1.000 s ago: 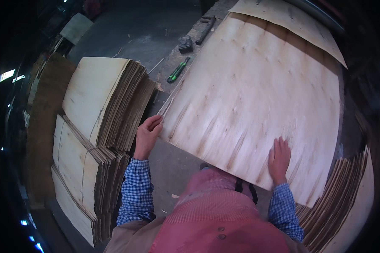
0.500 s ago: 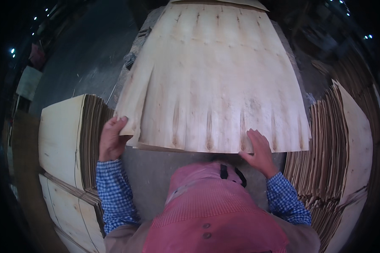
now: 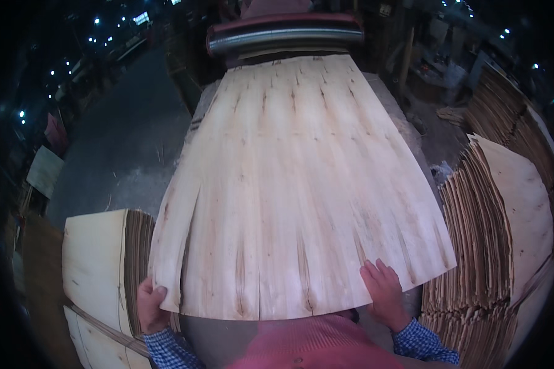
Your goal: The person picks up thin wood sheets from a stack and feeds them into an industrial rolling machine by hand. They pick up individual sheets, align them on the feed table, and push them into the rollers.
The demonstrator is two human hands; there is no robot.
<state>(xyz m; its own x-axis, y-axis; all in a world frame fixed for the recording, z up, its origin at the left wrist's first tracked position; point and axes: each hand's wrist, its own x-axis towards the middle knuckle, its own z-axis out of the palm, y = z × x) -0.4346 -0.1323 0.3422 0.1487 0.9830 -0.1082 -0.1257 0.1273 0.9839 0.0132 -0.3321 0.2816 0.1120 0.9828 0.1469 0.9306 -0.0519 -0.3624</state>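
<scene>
A large pale wood veneer sheet [image 3: 289, 190] with dark knots and streaks stretches away from me, its far end close to a metal roller. A long split runs up from its near edge, parting off a strip [image 3: 175, 246] on the left. My left hand [image 3: 152, 304] is closed on the near left corner, thumb on top and the other fingers hidden beneath. To the right of the middle, my right hand [image 3: 385, 294] grips the near edge with its fingertips over the top face. Its thumb is mostly hidden.
Beyond the sheet lies the shiny roller [image 3: 286, 38] with a red cover. Stacks of veneer stand on the left [image 3: 98, 264] and right [image 3: 477, 234]. A worktable edge [image 3: 406, 126] shows beneath the sheet. Dark floor [image 3: 123, 160] runs along the left.
The view has tilted up, bringing the roller into sight. Both hands and the sheet's near edge now appear lower in the picture. Each hand still holds the sheet.
</scene>
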